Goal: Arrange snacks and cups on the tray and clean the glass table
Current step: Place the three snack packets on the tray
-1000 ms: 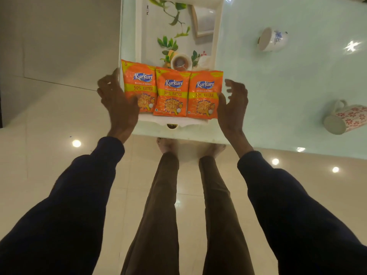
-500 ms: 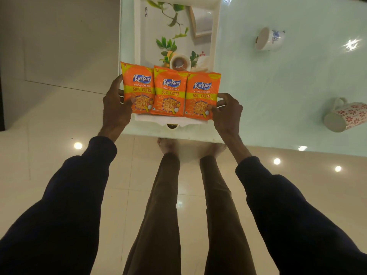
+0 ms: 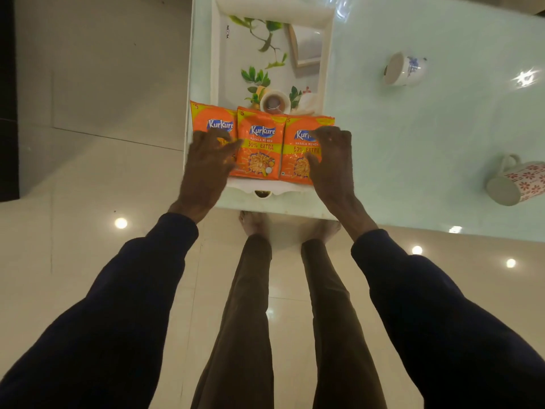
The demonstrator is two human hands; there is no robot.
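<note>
Three snack packets (image 3: 259, 149) lay side by side across the near end of the tray (image 3: 219, 69) on the glass table (image 3: 413, 143). Your left hand (image 3: 206, 166) rested on the left packet (image 3: 212, 119) and your right hand (image 3: 333, 160) on the right packet (image 3: 298, 149), fingers bent. Gripping or merely pressing could not be told. A small cup (image 3: 274, 103) stood on the tray just behind them. A blue-flowered cup (image 3: 404, 69) and a red-flowered mug (image 3: 516, 184) lay tipped on the table, well apart.
</note>
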